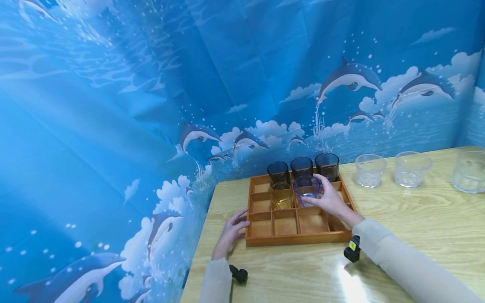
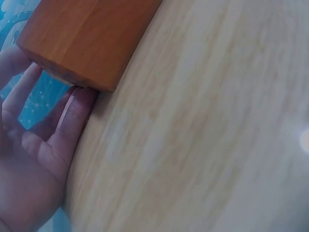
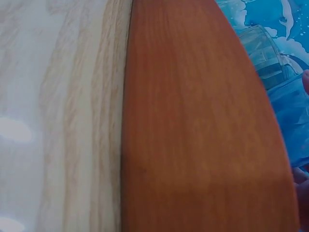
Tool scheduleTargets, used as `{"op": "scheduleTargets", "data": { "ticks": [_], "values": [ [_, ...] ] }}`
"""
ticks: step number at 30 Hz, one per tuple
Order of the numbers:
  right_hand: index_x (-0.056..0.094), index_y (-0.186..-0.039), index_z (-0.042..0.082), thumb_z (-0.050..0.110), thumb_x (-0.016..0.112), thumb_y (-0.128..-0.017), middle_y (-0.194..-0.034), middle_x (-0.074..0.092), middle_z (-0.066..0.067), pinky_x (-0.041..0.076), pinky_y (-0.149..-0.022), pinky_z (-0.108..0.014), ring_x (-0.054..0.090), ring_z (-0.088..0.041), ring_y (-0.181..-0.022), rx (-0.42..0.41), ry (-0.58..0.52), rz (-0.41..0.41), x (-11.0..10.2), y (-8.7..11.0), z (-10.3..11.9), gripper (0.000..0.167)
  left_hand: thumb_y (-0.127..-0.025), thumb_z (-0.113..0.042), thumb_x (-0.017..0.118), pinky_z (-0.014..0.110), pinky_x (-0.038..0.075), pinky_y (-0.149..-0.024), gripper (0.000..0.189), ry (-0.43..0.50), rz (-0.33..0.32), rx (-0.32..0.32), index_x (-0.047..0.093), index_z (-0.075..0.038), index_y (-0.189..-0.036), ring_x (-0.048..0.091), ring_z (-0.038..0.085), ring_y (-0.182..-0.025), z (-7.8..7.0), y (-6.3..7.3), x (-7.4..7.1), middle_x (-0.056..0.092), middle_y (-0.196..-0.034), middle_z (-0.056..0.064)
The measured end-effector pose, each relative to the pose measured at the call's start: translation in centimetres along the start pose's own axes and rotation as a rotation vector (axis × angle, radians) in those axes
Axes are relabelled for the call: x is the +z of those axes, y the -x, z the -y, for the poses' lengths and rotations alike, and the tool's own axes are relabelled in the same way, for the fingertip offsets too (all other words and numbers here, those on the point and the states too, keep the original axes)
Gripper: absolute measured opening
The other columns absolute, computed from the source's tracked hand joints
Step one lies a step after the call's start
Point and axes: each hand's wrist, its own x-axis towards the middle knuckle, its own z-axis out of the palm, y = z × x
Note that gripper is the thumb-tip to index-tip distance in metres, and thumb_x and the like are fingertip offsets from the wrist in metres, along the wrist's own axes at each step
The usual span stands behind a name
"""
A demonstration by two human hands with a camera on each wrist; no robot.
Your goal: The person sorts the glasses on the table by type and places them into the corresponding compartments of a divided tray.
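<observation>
A wooden divided tray (image 1: 295, 240) lies on the table. My right hand (image 1: 330, 201) grips a blue-tinted glass (image 1: 306, 191) between thumb and fingers, at the tray's middle row. In the right wrist view this blue glass (image 3: 292, 121) shows past the tray's wall (image 3: 193, 116), with only bits of the hand at the edge. My left hand (image 1: 229, 235) touches the tray's left side; in the left wrist view its spread fingers (image 2: 72, 116) rest against the tray's corner. An amber glass (image 1: 282, 203) sits left of the blue one. Whether the blue glass touches the tray's bottom cannot be told.
Three dark glasses (image 1: 302, 168) stand in the tray's back row. To the tray's right, clear glasses stand on the table: a small one (image 1: 370, 170), a flared one (image 1: 411, 169) and a larger one (image 1: 470, 172). A dolphin-print backdrop (image 1: 242, 84) hangs behind the table.
</observation>
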Motion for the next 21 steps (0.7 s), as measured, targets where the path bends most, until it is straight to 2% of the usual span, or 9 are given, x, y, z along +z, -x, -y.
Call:
{"op": "scheduleTargets", "data": {
  "ticks": [9,16,21],
  "values": [
    [0.023,-0.143,0.003,0.026,0.078,-0.074,-0.135,0.036,-0.026,0.033,-0.096,-0.057,0.038,-0.046,-0.121,-0.038,-0.016,0.012,-0.06,0.31,-0.53,0.091,-0.089,-0.011,0.059,0.039,0.05,-0.076,0.053,0.008,0.003,0.011,0.042,-0.008,-0.139,0.053,0.023,-0.107,-0.01,0.07,-0.05,0.043,-0.135,0.021],
    [0.026,-0.142,0.002,0.018,0.075,-0.078,-0.135,0.037,-0.026,0.035,-0.093,-0.059,0.04,-0.045,-0.118,-0.042,-0.005,0.022,-0.21,0.58,-0.62,0.082,-0.089,-0.01,0.059,0.039,0.05,-0.075,0.053,-0.005,-0.001,0.002,0.043,-0.01,-0.139,0.054,0.021,-0.106,0.0,0.06,-0.03,0.043,-0.136,0.021],
    [0.031,-0.139,0.001,0.013,0.073,-0.08,-0.13,0.042,-0.027,0.036,-0.091,-0.059,0.042,-0.043,-0.114,-0.087,-0.027,-0.004,-0.72,0.98,-0.56,0.074,-0.089,-0.011,0.059,0.04,0.05,-0.075,0.053,0.003,-0.003,0.008,0.043,-0.009,-0.139,0.054,0.023,-0.106,0.78,-0.59,-0.34,0.043,-0.135,0.022]
  ]
}}
